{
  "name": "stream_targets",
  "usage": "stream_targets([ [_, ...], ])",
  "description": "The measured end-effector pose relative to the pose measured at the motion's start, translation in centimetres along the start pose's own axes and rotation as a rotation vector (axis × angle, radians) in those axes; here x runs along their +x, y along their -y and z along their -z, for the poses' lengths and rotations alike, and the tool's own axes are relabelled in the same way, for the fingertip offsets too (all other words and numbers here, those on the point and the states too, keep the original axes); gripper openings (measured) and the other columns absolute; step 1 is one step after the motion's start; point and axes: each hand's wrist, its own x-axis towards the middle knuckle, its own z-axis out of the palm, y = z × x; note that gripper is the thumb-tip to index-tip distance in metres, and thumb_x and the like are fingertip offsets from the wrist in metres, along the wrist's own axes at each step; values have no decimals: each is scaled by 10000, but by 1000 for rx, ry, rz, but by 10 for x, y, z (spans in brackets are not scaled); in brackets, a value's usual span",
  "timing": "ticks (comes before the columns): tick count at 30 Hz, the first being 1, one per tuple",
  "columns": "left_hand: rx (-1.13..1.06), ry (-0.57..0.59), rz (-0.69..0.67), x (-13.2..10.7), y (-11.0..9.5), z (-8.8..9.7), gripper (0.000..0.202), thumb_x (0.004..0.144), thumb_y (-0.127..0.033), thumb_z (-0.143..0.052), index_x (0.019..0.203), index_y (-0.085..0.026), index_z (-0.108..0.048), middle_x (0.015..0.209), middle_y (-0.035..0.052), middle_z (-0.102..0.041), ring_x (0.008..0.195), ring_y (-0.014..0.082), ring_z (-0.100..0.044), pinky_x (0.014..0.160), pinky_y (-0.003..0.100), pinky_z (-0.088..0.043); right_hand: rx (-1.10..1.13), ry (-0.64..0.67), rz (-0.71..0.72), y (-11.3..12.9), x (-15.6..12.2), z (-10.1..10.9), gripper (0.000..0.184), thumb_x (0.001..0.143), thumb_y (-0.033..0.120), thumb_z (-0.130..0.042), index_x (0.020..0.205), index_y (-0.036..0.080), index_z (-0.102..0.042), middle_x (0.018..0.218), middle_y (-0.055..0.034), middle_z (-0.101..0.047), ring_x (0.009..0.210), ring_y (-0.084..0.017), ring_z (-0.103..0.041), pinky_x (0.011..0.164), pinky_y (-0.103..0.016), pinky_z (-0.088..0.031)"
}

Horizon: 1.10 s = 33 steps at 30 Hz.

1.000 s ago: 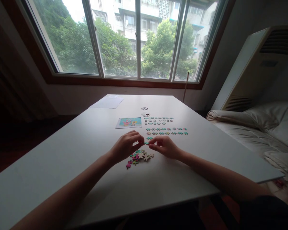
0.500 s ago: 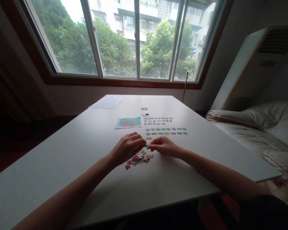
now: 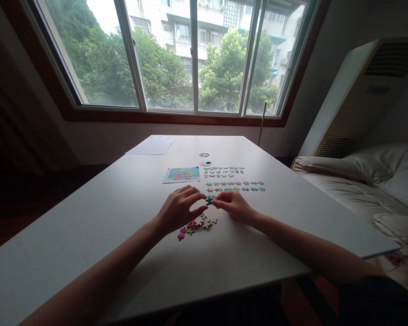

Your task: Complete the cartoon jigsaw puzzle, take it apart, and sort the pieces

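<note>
Between finger and thumb of my right hand [image 3: 235,206] is a green jigsaw puzzle piece [image 3: 209,200], held just above the table. My left hand [image 3: 182,204] is at the piece's left side, thumb and fingers apart; its fingertips come close to the piece, and whether they touch it is unclear. Below the hands lies a loose pile of puzzle pieces [image 3: 197,222], some pink, some yellow-green, some with the plain back up. Beyond the hands, rows of mostly teal pieces [image 3: 238,183] are spread out, and a picture card [image 3: 181,174] with a colourful cartoon print lies to their left.
Two small round items [image 3: 206,163] lie behind the card. White paper [image 3: 150,146] rests at the far left of the white table [image 3: 88,217]. A pale sofa [image 3: 353,176] stands to the right, and a window is at the back.
My right hand has moved the green piece slightly away from me, towards the rows. My left thumb and fingers have spread apart.
</note>
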Motion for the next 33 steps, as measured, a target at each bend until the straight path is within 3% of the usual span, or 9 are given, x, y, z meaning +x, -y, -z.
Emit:
stream_targets([
  [6, -5, -10, 18, 1, -2, 1, 133, 791, -263, -527, 850, -166, -596, 786, 41, -607, 730, 148, -535, 657, 280, -444, -172, 0, 50, 4, -3, 0, 287, 712, 416, -579, 776, 139, -614, 684, -15, -586, 531, -72, -469, 493, -203, -373],
  [10, -41, -41, 66, 1, -2, 1, 134, 781, -258, -542, 866, -169, -596, 761, 32, -599, 717, 145, -525, 639, 274, -441, -434, -121, 227, 10, -7, 1, 313, 708, 398, -599, 934, 181, -594, 721, -6, -586, 491, -58, -425, 463, -191, -362],
  [13, -74, -57, 80, 0, -1, 1, 131, 773, -257, -556, 861, -168, -595, 746, 27, -593, 707, 143, -517, 630, 272, -438, -567, -172, 372, 12, -9, 1, 264, 716, 363, -608, 929, 206, -606, 746, -6, -592, 505, -59, -433, 506, -197, -390],
  [20, -142, -50, 106, 0, -2, -1, 126, 770, -259, -557, 858, -175, -591, 749, 25, -587, 712, 139, -513, 646, 267, -426, -676, -201, 474, 12, -10, 0, 188, 754, 327, -582, 909, 227, -618, 760, -4, -605, 501, -62, -439, 530, -206, -398],
  [23, -149, -17, 194, 2, 0, 2, 171, 757, -297, -567, 875, -175, -579, 780, 26, -584, 705, 135, -510, 644, 264, -419, -693, -214, 500, 14, -9, 5, 183, 762, 317, -575, 914, 223, -615, 761, -2, -607, 506, -64, -444, 537, -207, -400],
  [26, -150, 149, 316, 4, 10, 12, 221, 737, -374, -568, 827, -172, -576, 742, 16, -578, 645, 128, -501, 599, 250, -405, -701, -281, 518, 15, -8, 14, 179, 764, 318, -572, 905, 215, -614, 748, 1, -600, 496, -62, -439, 535, -208, -399],
  [31, -255, 741, 401, -3, 33, 35, 382, 659, -548, -559, 621, -168, -545, 597, -15, -535, 527, 110, -458, 458, 207, -318, -719, -376, 508, 15, -6, 29, 185, 767, 341, -560, 890, 215, -616, 754, -7, -598, 508, -71, -451, 553, -218, -407],
  [33, -274, 872, 431, -8, 38, 39, 408, 617, -575, -575, 594, -170, -530, 563, -25, -511, 495, 103, -431, 431, 206, -283, -727, -380, 485, 16, -6, 31, 190, 769, 350, -554, 889, 216, -617, 757, -11, -602, 507, -75, -452, 555, -223, -410],
])
